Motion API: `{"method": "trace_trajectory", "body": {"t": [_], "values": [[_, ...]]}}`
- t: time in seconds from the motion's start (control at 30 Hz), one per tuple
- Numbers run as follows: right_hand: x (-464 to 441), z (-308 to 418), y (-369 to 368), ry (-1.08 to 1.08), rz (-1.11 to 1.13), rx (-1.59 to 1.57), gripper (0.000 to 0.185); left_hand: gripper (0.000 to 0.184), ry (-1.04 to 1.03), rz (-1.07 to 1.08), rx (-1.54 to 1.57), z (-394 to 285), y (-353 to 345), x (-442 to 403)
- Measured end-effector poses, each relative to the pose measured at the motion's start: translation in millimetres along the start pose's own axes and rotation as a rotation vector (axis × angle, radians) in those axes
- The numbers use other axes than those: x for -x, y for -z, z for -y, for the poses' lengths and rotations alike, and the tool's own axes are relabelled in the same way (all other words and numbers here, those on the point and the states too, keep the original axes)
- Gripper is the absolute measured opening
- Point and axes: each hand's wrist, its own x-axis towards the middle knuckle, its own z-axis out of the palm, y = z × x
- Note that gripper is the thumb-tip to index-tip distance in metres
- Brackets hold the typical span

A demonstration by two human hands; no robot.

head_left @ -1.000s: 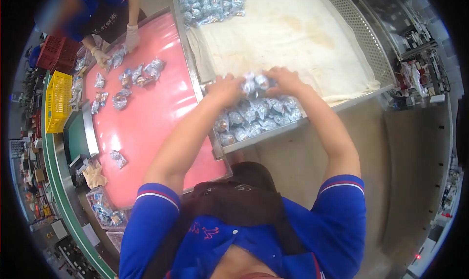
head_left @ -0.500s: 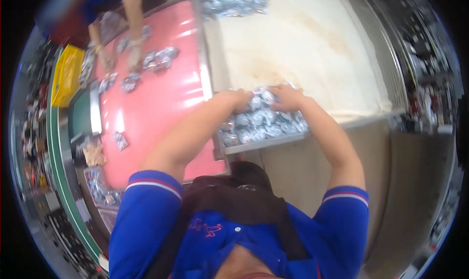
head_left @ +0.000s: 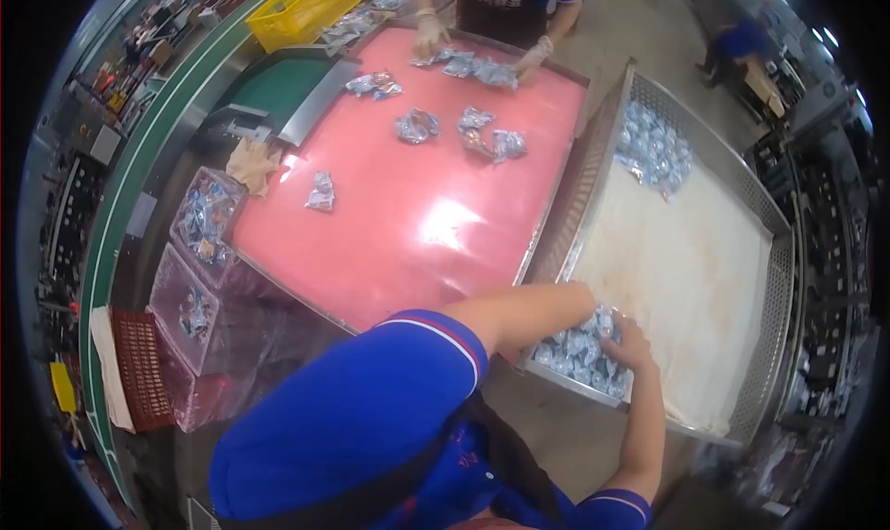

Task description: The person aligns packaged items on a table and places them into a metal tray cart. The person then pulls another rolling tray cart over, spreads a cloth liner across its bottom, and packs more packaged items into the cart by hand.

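Note:
Small silvery wrapped packets (head_left: 577, 356) are heaped in the near corner of a metal tray (head_left: 779, 280) with a pale cloth liner. My right hand (head_left: 632, 346) lies against the right side of this heap, its thumb apart from the fingers and touching packets. My left hand (head_left: 584, 298) reaches the heap's far left side; its fingers are hidden behind the wrist and forearm. A second group of packets (head_left: 654, 145) lies at the tray's far end.
A pink-topped table (head_left: 389, 242) left of the tray bears scattered packets (head_left: 417, 125). Across it, a co-worker's gloved hands (head_left: 431, 37) touch packets. A yellow crate (head_left: 301, 11) stands by a green conveyor (head_left: 167, 122). Plastic-lined bins (head_left: 176, 293) stand at the left.
The view has turned left, so the tray now appears further right. Both my hands stay at the near heap. The co-worker's hands have moved apart, over a row of packets.

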Motion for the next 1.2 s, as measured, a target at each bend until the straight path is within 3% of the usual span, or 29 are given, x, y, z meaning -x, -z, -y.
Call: {"method": "trace_trajectory", "body": {"t": [0.1, 0.17, 0.27, 0.33, 0.37, 0.4, 0.43, 0.47, 0.53, 0.57, 0.63, 0.77, 0.83, 0.9, 1.07, 1.17, 1.2], "values": [[18, 31, 15, -0.074, -0.137, 0.198, 0.085, 0.048, -0.086, -0.389, -0.039, -8, 10, 33], [19, 33, 16, -0.009, -0.307, 0.096, 0.076, 0.038, -0.486, -0.826, 0.254, -7, 8, 39], [27, 64, 32, 0.141, -0.471, -0.178, 0.057, 0.036, -0.830, -1.301, 0.357, 32, 14, 97], [21, 73, 40, 0.183, -0.559, -0.070, 0.052, 0.040, -0.599, -1.388, 0.281, 101, -4, 130], [18, 80, 42, 0.200, -0.605, -0.015, 0.050, 0.041, -0.631, -1.373, 0.442, 154, -24, 115], [19, 101, 52, 0.201, -0.630, 0.057, 0.045, 0.043, -0.390, -1.215, 0.595, 194, -40, 156], [17, 123, 60, 0.209, -0.654, 0.048, 0.045, 0.049, -0.227, -1.337, 0.601, 249, -82, 156], [12, 146, 70, 0.221, -0.677, 0.044, 0.044, 0.049, -0.046, -1.368, 0.391, 298, -112, 178], [-6, 198, 83, 0.305, -0.748, 0.052, 0.039, 0.045, 0.240, -1.322, 0.419, 369, -171, 233], [-20, 226, 85, 0.335, -0.718, 0.007, 0.038, 0.030, 0.305, -1.150, 0.417, 409, -199, 258], [-54, 288, 84, 0.388, -0.648, -0.085, 0.035, 0.030, 0.600, -1.160, 0.042, 442, -244, 299], [-152, 403, 28, 0.572, -0.469, -0.005, 0.030, 0.034, 0.639, -1.000, 0.313, 488, -275, 336], [-199, 466, -6, 0.672, -0.341, -0.117, 0.029, 0.039, 0.685, -0.929, 0.489, 500, -273, 342], [-259, 504, -45, 0.720, -0.272, -0.131, 0.029, 0.044, 0.635, -0.989, 0.665, 509, -281, 344], [-405, 562, -95, 0.554, -0.297, 0.012, 0.038, 0.052, 0.438, -1.181, 0.919, 515, -308, 344], [-448, 563, -116, 0.258, -0.631, 0.526, 0.046, 0.052, 0.422, -1.289, 1.036, 517, -317, 345], [-452, 558, -121, 0.284, -0.618, 0.388, 0.048, 0.051, 0.449, -1.275, 1.064, 515, -315, 346]]}}
